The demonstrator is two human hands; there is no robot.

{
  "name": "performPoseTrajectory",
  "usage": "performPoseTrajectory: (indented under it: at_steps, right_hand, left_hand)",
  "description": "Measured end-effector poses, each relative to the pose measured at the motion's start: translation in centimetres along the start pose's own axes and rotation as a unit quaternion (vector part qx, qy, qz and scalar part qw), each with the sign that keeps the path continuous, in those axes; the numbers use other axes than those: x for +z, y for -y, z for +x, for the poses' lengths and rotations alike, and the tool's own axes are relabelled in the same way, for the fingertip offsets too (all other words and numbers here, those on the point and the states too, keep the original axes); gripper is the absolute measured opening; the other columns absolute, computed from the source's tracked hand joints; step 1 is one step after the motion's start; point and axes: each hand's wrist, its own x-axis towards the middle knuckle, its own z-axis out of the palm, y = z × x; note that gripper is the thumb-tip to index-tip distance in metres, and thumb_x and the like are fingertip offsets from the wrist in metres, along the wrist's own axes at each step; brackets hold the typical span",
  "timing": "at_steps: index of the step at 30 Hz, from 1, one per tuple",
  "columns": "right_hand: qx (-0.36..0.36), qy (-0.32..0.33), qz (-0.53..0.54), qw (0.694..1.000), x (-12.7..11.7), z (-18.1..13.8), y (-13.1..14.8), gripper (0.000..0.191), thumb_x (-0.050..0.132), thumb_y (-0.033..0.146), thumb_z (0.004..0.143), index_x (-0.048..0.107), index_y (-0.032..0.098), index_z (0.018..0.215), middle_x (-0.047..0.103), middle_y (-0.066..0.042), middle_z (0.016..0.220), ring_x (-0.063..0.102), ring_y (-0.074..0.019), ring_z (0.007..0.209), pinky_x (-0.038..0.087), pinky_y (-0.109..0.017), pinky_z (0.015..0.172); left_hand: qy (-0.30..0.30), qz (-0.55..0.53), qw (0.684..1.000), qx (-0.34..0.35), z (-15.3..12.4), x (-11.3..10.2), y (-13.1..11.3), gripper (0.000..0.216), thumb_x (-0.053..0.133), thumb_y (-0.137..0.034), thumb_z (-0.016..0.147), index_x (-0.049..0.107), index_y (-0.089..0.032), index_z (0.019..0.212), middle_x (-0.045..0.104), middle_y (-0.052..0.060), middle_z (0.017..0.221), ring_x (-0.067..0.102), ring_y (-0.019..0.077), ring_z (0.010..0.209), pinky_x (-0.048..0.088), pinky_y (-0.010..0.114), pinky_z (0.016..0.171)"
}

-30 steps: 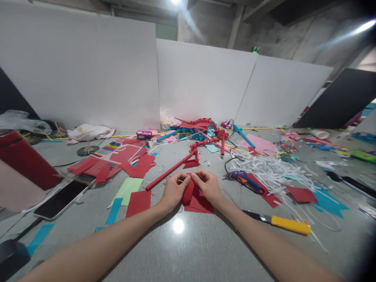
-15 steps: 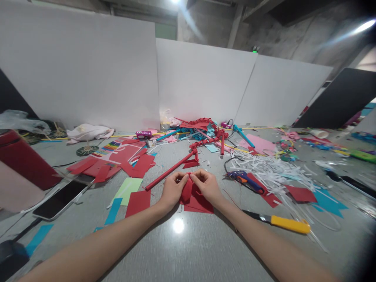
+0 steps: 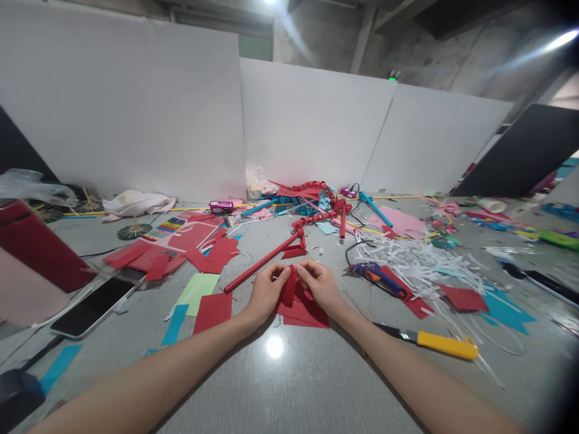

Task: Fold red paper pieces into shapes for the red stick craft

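Observation:
Between my hands is a small folded piece of red paper (image 3: 290,290), upright above the table. My left hand (image 3: 266,292) pinches its left edge with thumb and forefinger. From the other side my right hand (image 3: 319,288) closes thumb and fingers on its right edge; the fingertips partly hide the paper. Flat red paper sheets (image 3: 306,316) lie beneath my hands. Just beyond my fingers rests a red paper tube (image 3: 262,263), joined to a red folded-paper chain (image 3: 316,218) that runs back to a heap of red and blue paper parts.
To the right lie a blue glue gun (image 3: 377,278), a yellow-handled knife (image 3: 446,345) and a pile of white paper strips (image 3: 407,256). Leftward are a phone (image 3: 99,302), red paper scraps (image 3: 219,256), a green sheet (image 3: 195,292) and a red bottle (image 3: 43,241). White panels (image 3: 316,126) stand behind.
The fingertips have drawn slightly apart at the top, and the folded red paper between them shows narrower and more upright. Everything else on the table stays put.

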Motion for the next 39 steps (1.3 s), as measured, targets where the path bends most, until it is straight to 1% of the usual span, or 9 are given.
performPoseTrajectory:
  at_steps: [4, 9, 14, 19, 23, 27, 30, 35, 39]
  right_hand:
    - [-0.026, 0.002, -0.003, 1.0, 0.0, 0.2, 0.2, 0.024, 0.066, 0.044, 0.093, 0.07, 0.021, 0.097, 0.066, -0.001, 0.085, 0.058, -0.0156, 0.073, 0.048, -0.027, 0.069]
    - [-0.037, 0.016, -0.007, 0.999, -0.1, 0.3, 0.1, 0.024, 0.064, 0.042, 0.094, 0.071, 0.022, 0.106, 0.071, -0.004, 0.098, 0.063, -0.0177, 0.086, 0.05, -0.029, 0.079]
    - [-0.034, 0.01, -0.02, 0.999, -0.1, 0.2, -0.2, 0.022, 0.065, 0.042, 0.094, 0.072, 0.022, 0.099, 0.069, -0.002, 0.087, 0.061, -0.0162, 0.076, 0.049, -0.027, 0.07]
    - [-0.032, -0.005, -0.015, 0.999, 0.0, 0.1, 0.0, 0.021, 0.068, 0.041, 0.092, 0.071, 0.02, 0.092, 0.068, -0.002, 0.085, 0.061, -0.0167, 0.077, 0.049, -0.028, 0.072]
    - [-0.025, -0.053, -0.008, 0.998, 0.0, 0.0, 0.1, 0.022, 0.07, 0.042, 0.09, 0.07, 0.019, 0.088, 0.062, 0.001, 0.072, 0.054, -0.0138, 0.062, 0.044, -0.026, 0.059]
    - [-0.022, -0.12, 0.051, 0.991, 0.0, 0.2, 0.0, 0.024, 0.07, 0.044, 0.09, 0.066, 0.02, 0.09, 0.053, 0.004, 0.061, 0.044, -0.011, 0.05, 0.035, -0.024, 0.048]
    - [-0.029, -0.159, 0.081, 0.984, -0.2, 0.5, -0.2, 0.025, 0.069, 0.044, 0.091, 0.065, 0.019, 0.091, 0.059, 0.002, 0.066, 0.05, -0.0121, 0.054, 0.039, -0.025, 0.052]
    - [-0.037, -0.195, 0.103, 0.975, -0.6, 0.9, -0.8, 0.028, 0.07, 0.047, 0.09, 0.064, 0.019, 0.09, 0.061, 0.002, 0.065, 0.054, -0.0135, 0.057, 0.044, -0.026, 0.06]
    - [-0.031, -0.208, 0.111, 0.971, -0.8, 1.0, -1.1, 0.029, 0.069, 0.048, 0.09, 0.063, 0.019, 0.091, 0.061, 0.002, 0.064, 0.054, -0.0136, 0.057, 0.044, -0.026, 0.06]
  left_hand:
    - [0.006, 0.003, 1.0, 0.0, 0.1, 0.0, 0.1, 0.028, 0.063, -0.042, 0.093, 0.072, -0.016, 0.09, 0.073, 0.007, 0.089, 0.066, 0.02, 0.081, 0.05, 0.031, 0.077]
    - [0.007, 0.005, 1.0, 0.0, 0.1, 0.1, 0.0, 0.026, 0.063, -0.042, 0.093, 0.072, -0.017, 0.091, 0.073, 0.007, 0.089, 0.066, 0.0195, 0.081, 0.049, 0.03, 0.076]
    - [0.009, 0.014, 1.0, 0.002, 0.0, 0.1, 0.0, 0.025, 0.066, -0.041, 0.09, 0.071, -0.017, 0.086, 0.072, 0.006, 0.085, 0.064, 0.0186, 0.077, 0.048, 0.029, 0.073]
    - [0.016, 0.024, 1.0, -0.007, 0.0, 0.1, -0.4, 0.026, 0.065, -0.04, 0.09, 0.071, -0.016, 0.084, 0.072, 0.006, 0.085, 0.062, 0.0189, 0.077, 0.047, 0.03, 0.072]
    - [0.017, 0.0, 1.0, -0.006, -0.2, 0.3, -1.1, 0.029, 0.059, -0.042, 0.095, 0.07, -0.017, 0.085, 0.068, 0.004, 0.084, 0.06, 0.017, 0.078, 0.046, 0.027, 0.073]
    - [0.022, -0.065, 0.996, -0.053, -0.5, 0.5, -1.2, 0.028, 0.057, -0.045, 0.095, 0.065, -0.018, 0.1, 0.06, -0.001, 0.074, 0.054, 0.0129, 0.062, 0.042, 0.023, 0.057]
    - [0.03, -0.118, 0.99, -0.071, -0.7, 0.6, -1.1, 0.032, 0.061, -0.048, 0.093, 0.055, -0.022, 0.11, 0.05, -0.007, 0.064, 0.045, 0.0105, 0.05, 0.037, 0.021, 0.048]
    - [0.024, -0.083, 0.996, -0.034, -0.8, 0.4, -1.7, 0.044, 0.082, -0.041, 0.077, 0.054, -0.022, 0.106, 0.061, -0.002, 0.083, 0.057, 0.0118, 0.067, 0.046, 0.022, 0.058]
    - [0.016, -0.053, 0.998, -0.011, -0.8, 0.3, -1.7, 0.037, 0.083, -0.037, 0.076, 0.06, -0.02, 0.098, 0.064, 0.002, 0.092, 0.059, 0.0127, 0.074, 0.049, 0.023, 0.064]
